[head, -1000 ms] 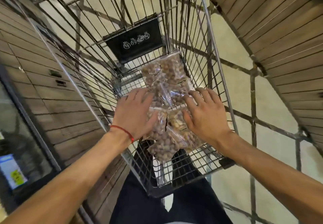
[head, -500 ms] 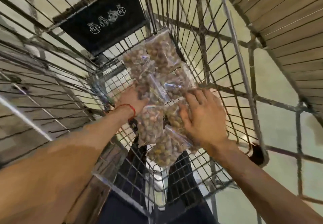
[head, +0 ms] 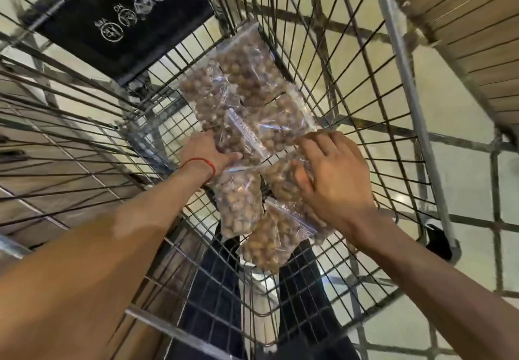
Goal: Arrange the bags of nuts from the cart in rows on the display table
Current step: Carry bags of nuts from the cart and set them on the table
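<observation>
Down on the wire floor of the cart (head: 331,87), several clear bags of nuts (head: 252,79) lie overlapping in a loose pile that runs from the far end toward the person. At the pile's left edge the left hand (head: 207,152), with a red string (head: 200,161) round its wrist, has its thumb laid over a bag's edge and its fingers hidden beneath. The right hand (head: 334,180) lies spread, fingers slightly curled, on top of a near bag (head: 283,174); a firm grip cannot be told for either.
</observation>
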Demonstrator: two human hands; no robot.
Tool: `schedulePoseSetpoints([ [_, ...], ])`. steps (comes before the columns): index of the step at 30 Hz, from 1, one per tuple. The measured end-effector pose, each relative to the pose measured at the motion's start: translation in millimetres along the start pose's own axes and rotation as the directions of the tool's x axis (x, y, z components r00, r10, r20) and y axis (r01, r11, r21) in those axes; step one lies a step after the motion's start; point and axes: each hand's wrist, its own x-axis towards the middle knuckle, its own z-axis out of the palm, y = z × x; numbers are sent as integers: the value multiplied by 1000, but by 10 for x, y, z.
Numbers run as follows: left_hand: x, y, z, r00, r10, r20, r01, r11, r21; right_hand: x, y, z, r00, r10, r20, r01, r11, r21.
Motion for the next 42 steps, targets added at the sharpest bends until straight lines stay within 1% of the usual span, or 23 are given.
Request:
schedulePoseSetpoints([
  [6, -13, -10, -48, 999, 11, 30, -12, 1000, 22, -17, -2, -10, 999, -19, -33, 20, 1000, 21],
  [8, -49, -14, -61, 1000, 30, 5, -30, 999, 12, -17, 4, 21, 999, -20, -47, 21, 999, 35],
  [11, -83, -55, -30, 993, 110, -39, -111, 993, -40, -29, 1, 63, 999, -9, -52, 12, 998, 63],
  [13, -86, -88, 3, 989, 147, -18, -148, 981, -127, -43, 3, 87, 998, -8, -64, 13, 997, 78],
  [14, -87, -101, 22, 988, 152, -9, -152, 978, -141, -46, 4, 99, 998, -9, -69, 14, 997, 78],
  [16, -96, -129, 56, 984, 173, -35, -176, 978, -109, -47, 6, 119, 998, -8, -66, 13, 997, 74],
  [18, -96, -158, 91, 975, 203, -90, -208, 977, -42, -45, 3, 131, 999, 0, -42, 4, 997, 81],
  [21, -83, -182, 102, 967, 245, -68, -239, 967, 88, -40, 6, 158, 1000, 22, -8, -21, 994, 106],
  [23, -75, -196, 95, 970, 241, -41, -236, 966, 105, -41, 12, 186, 999, 35, 1, -34, 993, 111],
  [25, -88, -203, 102, 967, 248, -49, -243, 965, 94, -35, 16, 209, 999, 40, 4, -40, 993, 112],
  [30, -176, -170, 155, 940, 339, -42, -332, 936, 115, -56, -2, 212, 999, 46, -12, -45, 995, 90],
  [32, -229, -147, 114, 924, 379, -59, -364, 915, 173, -64, -11, 215, 999, 40, -36, -39, 998, 43],
  [34, -313, -142, 49, 903, 415, -110, -383, 894, 231, -64, -30, 208, 998, 33, -52, -34, 999, -4],
  [35, -363, -146, 13, 894, 423, -146, -386, 894, 225, -61, -41, 208, 998, 34, -54, -35, 999, -16],
  [37, -466, -145, -65, 882, 408, -236, -384, 912, 143, -72, -75, 206, 997, 37, -64, -39, 999, -27],
  [39, -574, -108, -164, 891, 332, -310, -343, 939, 20, -75, -118, 188, 997, 35, -65, -36, 999, -23],
  [40, -610, -91, -213, 906, 272, -325, -305, 951, -55, -69, -141, 168, 998, 43, -45, -44, 999, -15],
  [42, -669, -63, -316, 939, 166, -300, -232, 952, -200, -47, -169, 143, 998, 64, 24, -64, 998, 3],
])
